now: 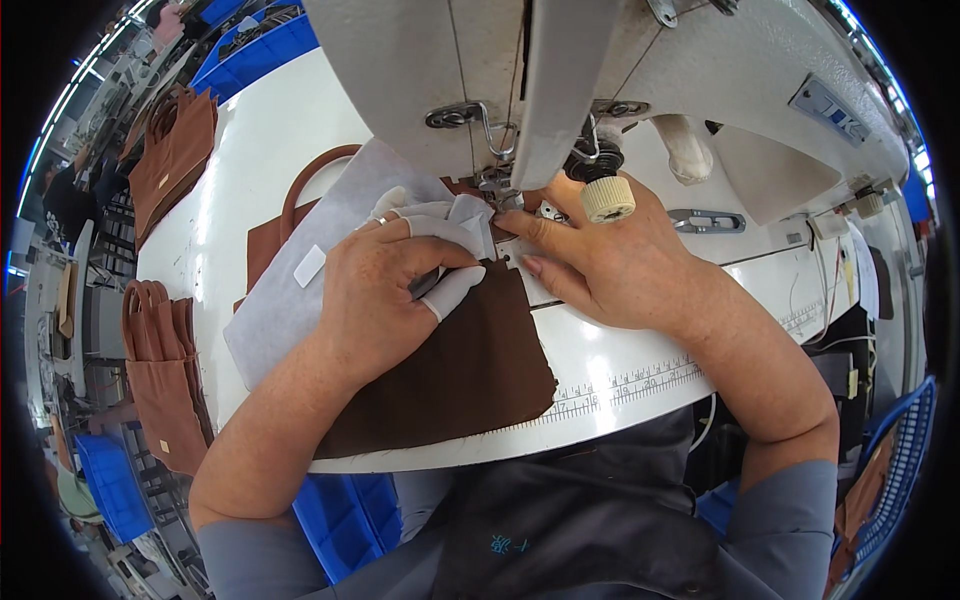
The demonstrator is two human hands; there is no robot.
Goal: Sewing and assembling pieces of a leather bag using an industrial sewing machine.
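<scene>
A dark brown fabric panel [440, 370] lies over the near edge of the white table, its top reaching toward the sewing machine's presser foot [497, 183]. My left hand [375, 275], with white finger covers, pinches the panel's upper edge between thumb and forefinger just left of the foot. Beneath that hand spreads a white sheet [285, 270] with a small white label [310, 266]. Opposite, my right hand [625, 260] lies with forefinger and thumb stretched out and apart, the forefinger touching a small brown edge beside the foot. Its other fingers are partly hidden behind the machine.
The machine head [590, 60] overhangs both hands, with a cream knob [608, 199] close above the right one. Grey thread snips [707, 221] lie to the right. A ruler strip [640, 382] runs along the near edge. Brown handbags [165, 385] stand at left; a blue bin [255, 50] is behind.
</scene>
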